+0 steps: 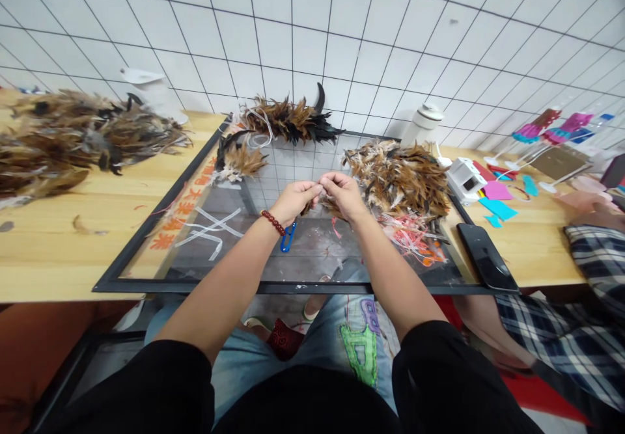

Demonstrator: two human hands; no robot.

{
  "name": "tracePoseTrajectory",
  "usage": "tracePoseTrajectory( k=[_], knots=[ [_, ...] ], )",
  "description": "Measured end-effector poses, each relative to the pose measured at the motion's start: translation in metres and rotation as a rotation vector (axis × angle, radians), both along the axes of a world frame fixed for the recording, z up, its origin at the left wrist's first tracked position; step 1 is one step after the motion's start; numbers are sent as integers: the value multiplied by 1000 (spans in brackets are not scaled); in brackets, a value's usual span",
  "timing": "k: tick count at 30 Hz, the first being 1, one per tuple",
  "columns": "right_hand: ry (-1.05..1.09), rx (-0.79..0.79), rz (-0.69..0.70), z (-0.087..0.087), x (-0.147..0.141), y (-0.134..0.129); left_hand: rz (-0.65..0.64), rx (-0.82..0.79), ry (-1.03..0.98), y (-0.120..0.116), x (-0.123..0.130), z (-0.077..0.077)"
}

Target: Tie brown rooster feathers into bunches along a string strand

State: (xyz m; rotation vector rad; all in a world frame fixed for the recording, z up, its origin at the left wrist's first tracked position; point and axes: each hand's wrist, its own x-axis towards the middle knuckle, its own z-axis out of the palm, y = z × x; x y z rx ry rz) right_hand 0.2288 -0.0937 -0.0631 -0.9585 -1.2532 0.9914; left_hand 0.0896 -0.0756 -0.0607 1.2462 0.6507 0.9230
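My left hand (295, 201) and my right hand (342, 194) meet above a framed glass panel, fingertips pinched together. What they pinch is too small to make out; bits of brown feather show just below the fingers. Under my left wrist lies a blue-handled tool (288, 237), its upper end hidden by the hand. Close to my right hand is a big heap of brown feathers (405, 177), with pink and white strings (413, 235) at its near side. A bundle of brown and black feathers (293, 120) lies at the panel's back, and a smaller feather bunch (241, 159) sits left of it.
White strips (209, 229) lie on the panel's left. More feathers (73, 135) cover the far-left table. On the right are a phone (486, 255), a white box (466, 180), a white bottle (424, 123) and coloured paper pieces. A person in a checked garment (561, 330) sits at right.
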Motion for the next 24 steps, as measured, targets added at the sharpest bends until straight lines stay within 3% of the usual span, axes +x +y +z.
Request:
tracePoseTrajectory(
  k=[3, 5, 8, 11, 13, 15, 20, 24],
  knots=[
    [-113, 21, -46, 1, 2, 1, -14, -7, -4, -1, 0, 3],
    [-290, 69, -154, 4, 4, -1, 57, -13, -14, 1, -1, 4],
    [-712, 125, -354, 9, 11, -7, 246, -29, -88, 6, -1, 3],
    [-1144, 44, -486, 11, 17, -11, 397, -100, -168, 12, -3, 2],
    [-1307, -25, -534, 8, 19, -9, 431, -133, -183, 13, -3, 2],
    [-1390, -37, -515, 3, 16, -4, 438, -134, -172, 14, -3, 2],
    [-1494, 39, -308, -9, 5, 7, 430, -103, -148, 13, 0, 0],
    [-1347, 64, -432, -7, 0, 5, 432, -88, -146, 14, 1, -3]
  ],
)
